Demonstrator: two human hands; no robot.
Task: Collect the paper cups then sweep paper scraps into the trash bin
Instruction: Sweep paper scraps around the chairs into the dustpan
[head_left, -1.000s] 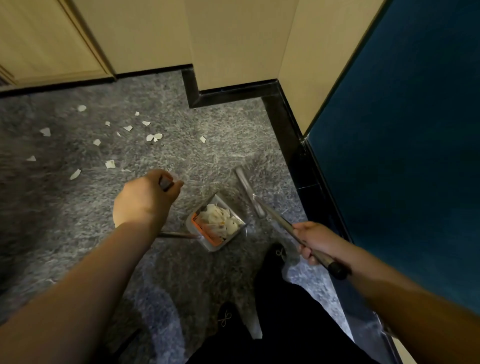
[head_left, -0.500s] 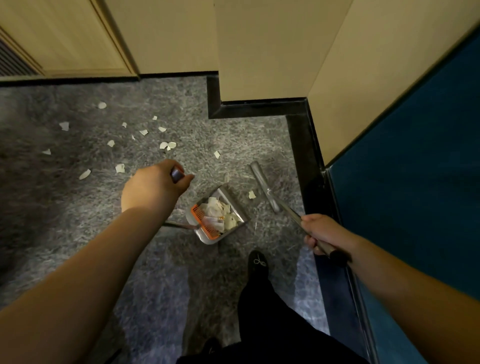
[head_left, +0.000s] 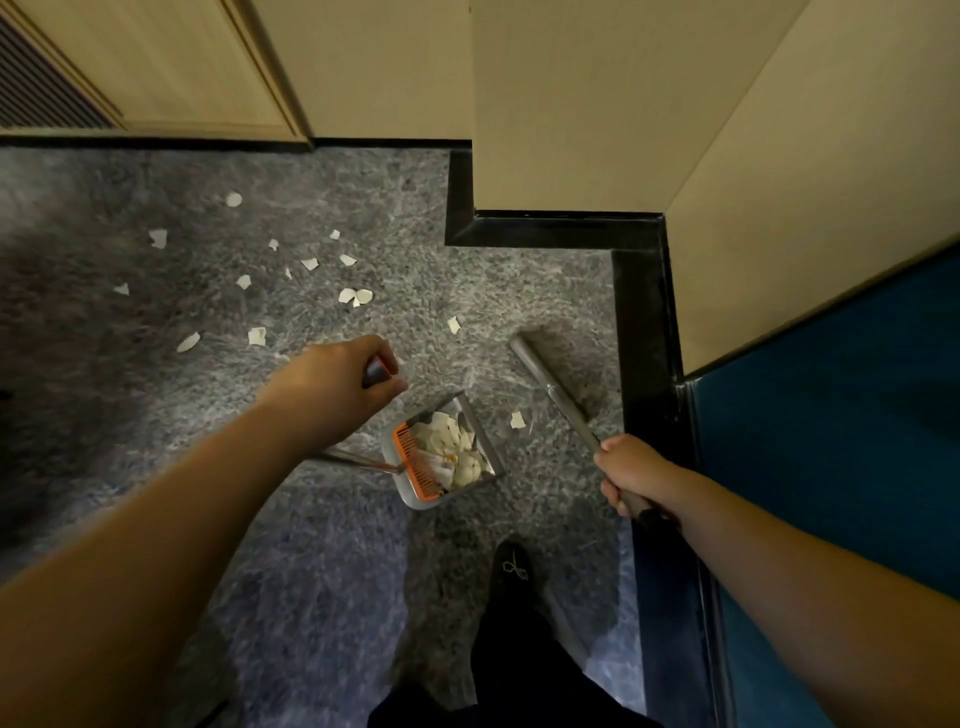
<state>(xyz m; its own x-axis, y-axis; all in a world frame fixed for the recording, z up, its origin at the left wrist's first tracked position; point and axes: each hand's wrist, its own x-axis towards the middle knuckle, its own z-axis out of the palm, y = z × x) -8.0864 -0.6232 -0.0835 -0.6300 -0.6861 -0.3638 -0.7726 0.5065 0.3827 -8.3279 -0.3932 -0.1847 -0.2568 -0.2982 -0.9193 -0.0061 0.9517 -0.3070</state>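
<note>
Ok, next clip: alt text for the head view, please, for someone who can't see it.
Seen from above, a person's left hand grips a dustpan handle while the right hand grips a broom on grey carpet. The dustpan holds paper scraps; one scrap lies between dustpan and broom, and more scraps dot the carpet beyond.

We see a grey carpeted floor (head_left: 156, 415) — paper scraps (head_left: 356, 296) scattered beyond our left hand (head_left: 332, 382), a filled dustpan (head_left: 441, 457) between our hands, one scrap (head_left: 517, 420) beside it.
</note>
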